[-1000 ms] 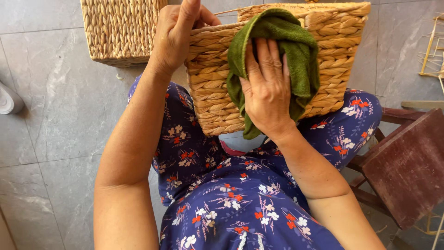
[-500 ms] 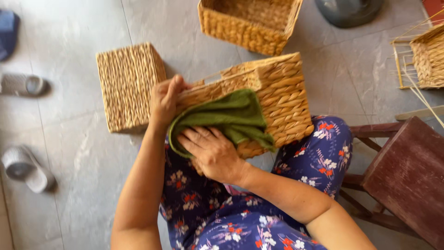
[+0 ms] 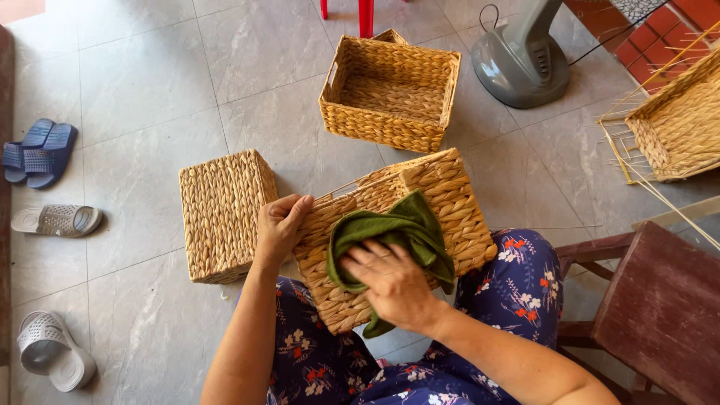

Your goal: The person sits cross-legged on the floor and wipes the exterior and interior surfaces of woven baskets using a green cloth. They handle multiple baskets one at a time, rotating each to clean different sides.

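Note:
A woven straw basket (image 3: 450,196) rests on my lap, tilted on its side. My left hand (image 3: 281,225) grips its left rim. My right hand (image 3: 390,281) presses a dark green cloth (image 3: 409,225) flat against the basket's side. The cloth is bunched under my fingers and hangs a little below the basket's lower edge.
An upturned woven basket (image 3: 221,214) stands on the tiled floor to my left. An open woven basket (image 3: 390,94) sits further ahead. A grey fan base (image 3: 517,64) and an unfinished basket (image 3: 675,124) lie to the right, a wooden stool (image 3: 664,315) beside me, sandals (image 3: 56,219) at left.
The view has tilted down and pulled back, showing more floor. The basket has turned in my lap, and my right hand with the cloth has slid across its side.

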A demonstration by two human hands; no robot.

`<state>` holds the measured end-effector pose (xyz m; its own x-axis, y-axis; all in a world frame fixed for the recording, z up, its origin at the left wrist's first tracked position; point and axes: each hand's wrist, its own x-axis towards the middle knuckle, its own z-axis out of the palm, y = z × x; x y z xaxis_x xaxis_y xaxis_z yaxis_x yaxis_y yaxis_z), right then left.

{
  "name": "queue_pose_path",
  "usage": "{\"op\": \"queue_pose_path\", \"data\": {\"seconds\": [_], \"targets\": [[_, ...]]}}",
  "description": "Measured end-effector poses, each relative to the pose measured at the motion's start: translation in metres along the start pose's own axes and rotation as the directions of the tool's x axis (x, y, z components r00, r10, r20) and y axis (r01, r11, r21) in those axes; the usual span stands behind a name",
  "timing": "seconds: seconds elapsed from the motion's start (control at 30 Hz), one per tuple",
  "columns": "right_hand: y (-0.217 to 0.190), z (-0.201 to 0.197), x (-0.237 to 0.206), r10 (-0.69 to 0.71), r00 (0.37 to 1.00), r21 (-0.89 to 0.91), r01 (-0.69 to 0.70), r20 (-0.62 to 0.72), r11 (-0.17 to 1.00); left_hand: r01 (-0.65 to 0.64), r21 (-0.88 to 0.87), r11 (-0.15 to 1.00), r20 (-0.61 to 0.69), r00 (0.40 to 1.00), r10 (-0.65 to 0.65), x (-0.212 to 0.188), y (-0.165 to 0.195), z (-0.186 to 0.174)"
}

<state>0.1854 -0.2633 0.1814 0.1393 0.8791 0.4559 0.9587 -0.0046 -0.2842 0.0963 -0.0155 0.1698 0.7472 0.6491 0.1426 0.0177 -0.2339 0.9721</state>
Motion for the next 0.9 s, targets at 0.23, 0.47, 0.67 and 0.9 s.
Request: {"op": "queue_pose_path", "data": {"seconds": [0.23, 0.47, 0.67, 0.9], "targets": [[-0.039, 0.020, 0.029, -0.204, 0.978, 0.265, 0.186, 0.041, 0.946, 0.003, -0.012, 1.000, -0.029, 1.000, -0.003, 0.005, -0.007, -0.005], [-0.016, 0.013, 0.017, -0.188, 0.979, 0.222, 0.166, 0.081, 0.961, -0.032, 0.018, 0.999, -0.006, 0.999, 0.032, 0.002, -0.009, -0.003], [0.022, -0.020, -0.008, 0.005, 0.997, 0.062, -0.010, 0.083, 0.998, 0.029, 0.031, 0.999, -0.023, 0.999, -0.029, 0.002, -0.002, -0.001], [0.009, -0.008, -0.008, -0.051, 0.992, 0.105, 0.039, 0.116, 0.994, 0.010, 0.065, 0.998, -0.054, 0.999, -0.006, 0.001, -0.004, 0.001]]}}
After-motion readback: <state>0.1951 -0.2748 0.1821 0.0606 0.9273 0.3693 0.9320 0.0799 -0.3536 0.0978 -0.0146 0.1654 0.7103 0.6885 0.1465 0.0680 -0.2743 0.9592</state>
